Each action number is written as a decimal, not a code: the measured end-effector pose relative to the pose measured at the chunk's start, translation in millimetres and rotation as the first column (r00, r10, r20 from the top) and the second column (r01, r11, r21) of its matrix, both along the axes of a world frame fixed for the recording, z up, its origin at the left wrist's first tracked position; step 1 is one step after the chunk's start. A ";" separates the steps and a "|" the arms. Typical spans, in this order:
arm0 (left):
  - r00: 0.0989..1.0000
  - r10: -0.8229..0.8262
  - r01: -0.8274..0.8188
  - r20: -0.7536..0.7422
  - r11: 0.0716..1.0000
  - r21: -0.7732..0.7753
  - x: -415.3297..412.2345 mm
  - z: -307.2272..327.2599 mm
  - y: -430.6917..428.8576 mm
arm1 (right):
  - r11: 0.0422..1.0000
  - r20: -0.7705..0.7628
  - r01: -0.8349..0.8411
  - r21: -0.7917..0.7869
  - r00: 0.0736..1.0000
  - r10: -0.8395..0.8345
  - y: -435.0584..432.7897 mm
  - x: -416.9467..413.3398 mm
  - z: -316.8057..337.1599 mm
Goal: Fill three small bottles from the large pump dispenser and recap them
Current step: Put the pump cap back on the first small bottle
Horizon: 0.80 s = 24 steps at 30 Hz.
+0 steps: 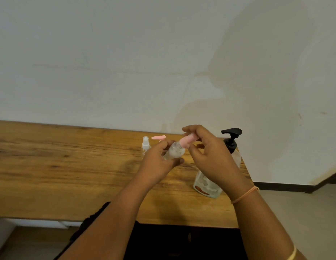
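head | bottle [174, 152] tilted above bench [69, 166], gripped by fingers of left hand [159, 160] | cap [186, 140] at its neck pinched by right hand [210, 156] | dispenser [231, 145] at 3 o'clock | cap best kept square to neck while turned, bottle held steady

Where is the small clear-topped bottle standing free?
On the wooden table, find the large pump dispenser at the right end. Beyond the left hand, toward the wall, stands the spray bottle; its top is clear; the held bottle has a pink one.
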State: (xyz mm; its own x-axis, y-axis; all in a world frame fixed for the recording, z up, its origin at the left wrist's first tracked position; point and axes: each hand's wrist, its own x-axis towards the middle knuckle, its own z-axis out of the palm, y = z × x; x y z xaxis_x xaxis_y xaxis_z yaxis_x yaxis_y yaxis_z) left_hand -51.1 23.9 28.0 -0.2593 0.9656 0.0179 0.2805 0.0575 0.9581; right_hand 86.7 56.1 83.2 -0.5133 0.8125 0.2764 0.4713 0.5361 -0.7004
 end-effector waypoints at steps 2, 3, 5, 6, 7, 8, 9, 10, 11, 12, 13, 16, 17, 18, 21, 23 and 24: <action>0.999 -0.017 0.017 0.036 1.000 0.002 0.2 -0.3 -0.3 | 0.992 -0.142 -0.031 -0.122 0.990 0.014 1.9 0.9 -1.5; 0.998 -0.023 0.023 0.058 1.000 0.000 0.5 -0.4 -0.8 | 0.983 -0.217 -0.061 -0.175 0.976 0.022 2.3 1.1 -2.1; 0.994 -0.038 0.038 0.098 0.999 -0.001 1.2 -1.0 -1.8 | 0.969 -0.294 -0.105 -0.224 0.955 0.035 3.5 1.5 -4.0; 0.993 -0.045 0.045 0.108 0.999 0.001 1.3 -1.3 -2.3 | 0.964 -0.302 -0.120 -0.236 0.952 0.044 4.1 1.4 -5.0; 0.993 -0.047 0.047 0.112 0.999 0.003 1.5 -1.6 -2.7 | 0.962 -0.299 -0.126 -0.242 0.953 0.049 4.4 0.9 -6.0; 0.993 -0.045 0.044 0.111 0.999 0.008 1.7 -1.9 -3.1 | 0.964 -0.293 -0.118 -0.238 0.955 0.045 4.7 0.4 -7.0; 0.994 -0.040 0.038 0.106 0.999 0.017 1.7 -2.1 -3.1 | 0.970 -0.283 -0.095 -0.225 0.959 0.028 5.0 -0.3 -7.9; 0.994 -0.034 0.031 0.104 0.999 0.027 2.0 -2.4 -3.0 | 0.976 -0.274 -0.060 -0.209 0.962 0.001 4.8 -1.1 -8.2; 0.993 -0.028 0.024 0.110 0.999 0.035 2.6 -2.3 -3.2 | 0.982 -0.269 -0.019 -0.188 0.963 -0.033 4.4 -2.3 -8.1; 0.992 -0.022 0.017 0.123 0.999 0.040 3.2 -1.8 -3.3 | 0.987 -0.266 0.023 -0.158 0.962 -0.065 3.7 -3.9 -8.1; 0.991 -0.017 0.012 0.135 0.999 0.042 3.9 -1.0 -3.6 | 0.992 -0.260 0.065 -0.112 0.961 -0.092 2.8 -5.9 -8.5; 0.990 -0.010 0.004 0.143 0.999 0.041 5.2 0.4 -3.7 | 0.986 -0.234 0.165 0.005 0.959 -0.159 0.1 -11.5 -10.1; 0.989 -0.013 0.007 0.144 0.999 0.041 5.9 0.4 -3.7 | 0.982 -0.228 0.188 0.012 0.957 -0.180 -0.5 -12.1 -10.4; 0.990 -0.018 0.013 0.143 0.999 0.037 6.5 -0.1 -3.7 | 0.980 -0.217 0.200 0.010 0.957 -0.193 -0.5 -11.8 -10.5; 0.990 -0.018 0.015 0.143 1.000 0.023 8.4 -1.4 -3.3 | 0.980 -0.181 0.196 -0.025 0.964 -0.197 1.2 -9.4 -7.2; 0.990 -0.006 0.003 0.139 1.000 0.016 8.1 -1.3 -2.9 | 0.980 -0.229 0.133 -0.148 0.959 -0.165 2.2 -7.5 -4.1; 0.991 -0.004 0.002 0.136 1.000 0.019 8.0 -1.0 -2.7 | 0.970 -0.287 0.069 -0.232 0.948 -0.136 2.5 -6.1 -2.9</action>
